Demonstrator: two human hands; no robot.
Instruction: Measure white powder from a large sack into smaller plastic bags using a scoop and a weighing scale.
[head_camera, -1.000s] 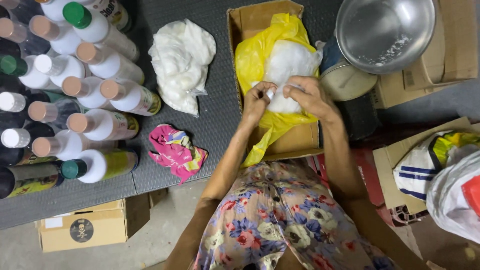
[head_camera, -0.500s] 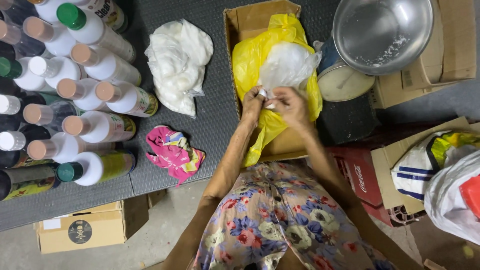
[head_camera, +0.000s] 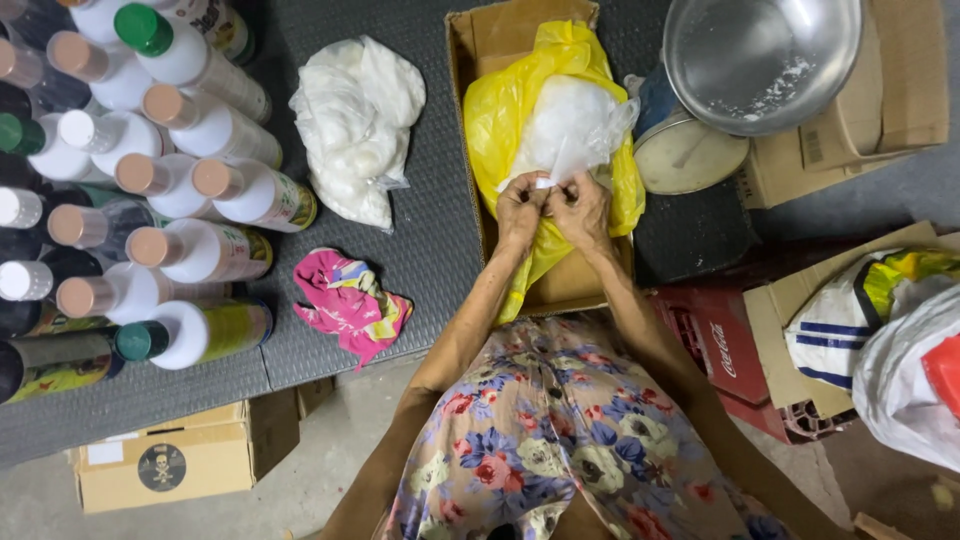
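Observation:
My left hand (head_camera: 522, 208) and my right hand (head_camera: 581, 208) are pressed together, both pinching the twisted neck of a clear plastic bag of white stuff (head_camera: 570, 125). That bag rests on a yellow plastic bag (head_camera: 500, 120) which lines an open cardboard box (head_camera: 462, 60) on the dark grey table (head_camera: 440, 250). The fingertips are closed tight around the bag's mouth.
Another clear bag of white stuff (head_camera: 358, 120) lies left of the box. A pink crumpled cloth (head_camera: 345, 300) sits near the table's front edge. Several white bottles (head_camera: 170, 190) lie at the left. A metal bowl (head_camera: 762, 55) stands on a scale at the upper right.
My hands have drawn closer together and a little toward me, gathering the clear bag's mouth into a tighter twist. The bag has bunched up above them.

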